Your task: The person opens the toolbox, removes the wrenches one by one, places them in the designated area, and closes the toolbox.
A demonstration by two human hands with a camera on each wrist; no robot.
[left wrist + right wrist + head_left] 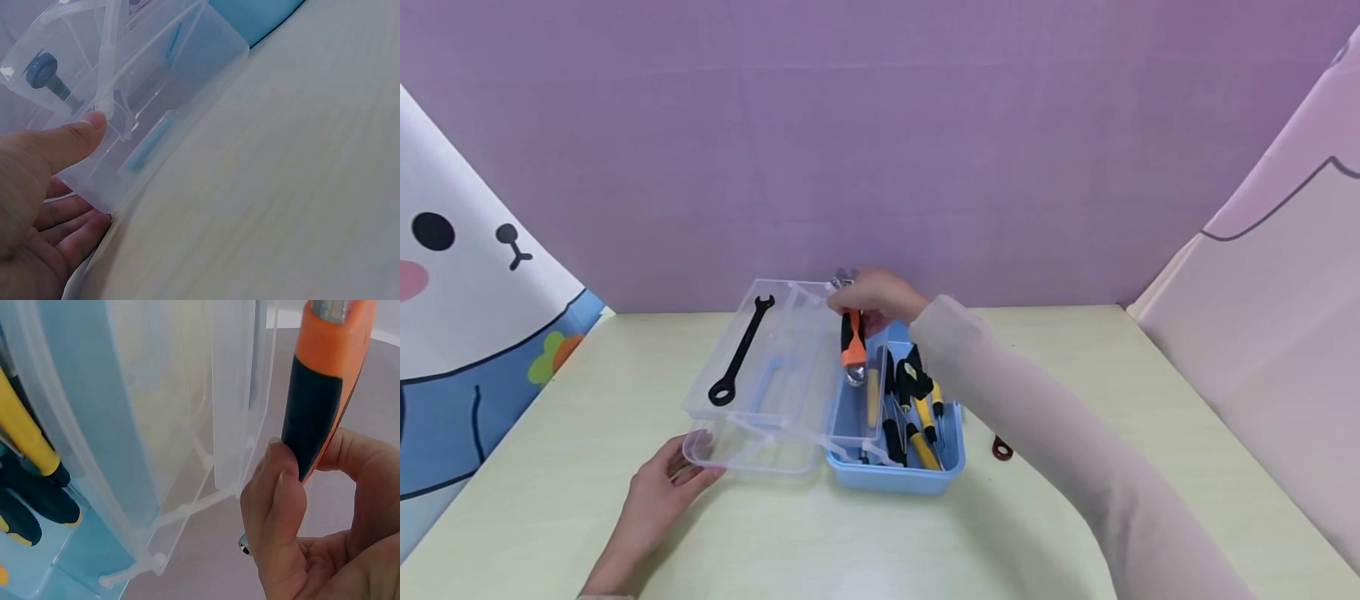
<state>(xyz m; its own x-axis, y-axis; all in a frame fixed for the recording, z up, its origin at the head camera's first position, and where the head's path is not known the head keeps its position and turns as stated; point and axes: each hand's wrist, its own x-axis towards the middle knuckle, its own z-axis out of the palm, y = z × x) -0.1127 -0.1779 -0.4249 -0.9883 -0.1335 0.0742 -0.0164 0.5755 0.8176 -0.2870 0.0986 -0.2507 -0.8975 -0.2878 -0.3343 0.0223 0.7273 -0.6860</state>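
In the head view my right hand grips an adjustable wrench with an orange and black handle. It is held upright over the right side of a clear plastic tray; the fingers partly hide its metal head. My left hand holds the tray's near-left corner, thumb on the upper side and fingers beneath, as the left wrist view shows. A black combination wrench lies in the tray's left part. Under the tray's right side stands a light blue toolbox.
Inside the toolbox lie several yellow and black handled tools and a wooden-handled tool. A small dark red ring-ended piece lies on the pale table, partly hidden by the right sleeve. A purple cloth wall stands behind.
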